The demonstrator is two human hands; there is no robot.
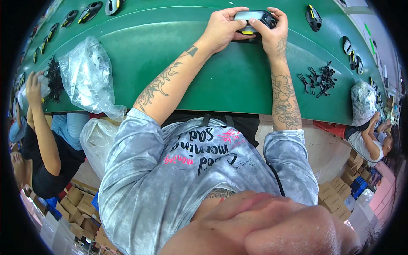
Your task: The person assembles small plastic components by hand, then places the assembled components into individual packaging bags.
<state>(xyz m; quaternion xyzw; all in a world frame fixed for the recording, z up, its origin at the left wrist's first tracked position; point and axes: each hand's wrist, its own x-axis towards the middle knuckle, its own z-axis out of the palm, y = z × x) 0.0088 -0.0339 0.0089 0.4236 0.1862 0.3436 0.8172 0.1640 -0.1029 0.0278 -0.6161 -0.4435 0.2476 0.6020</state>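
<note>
At the far side of the green table, my two hands hold one rounded, mouse-shaped device (245, 16) with a grey top, black sides and a yellow strip. My left hand (221, 29) grips its left end, thumb on the top face. My right hand (275, 34) closes round the right end, its thumb also pressed on top. Both sets of fingers partly hide the device, and its underside is out of sight. A loose pile of small black clip-like parts (321, 79) lies right of my right forearm.
On the green table (191, 80), similar devices (313, 18) are spaced along the far side. A clear plastic bag (87, 72) and dark small parts (54, 80) lie left. Co-workers sit on both sides, one with a raised arm (44, 131). Cardboard boxes (335, 195) stand behind me.
</note>
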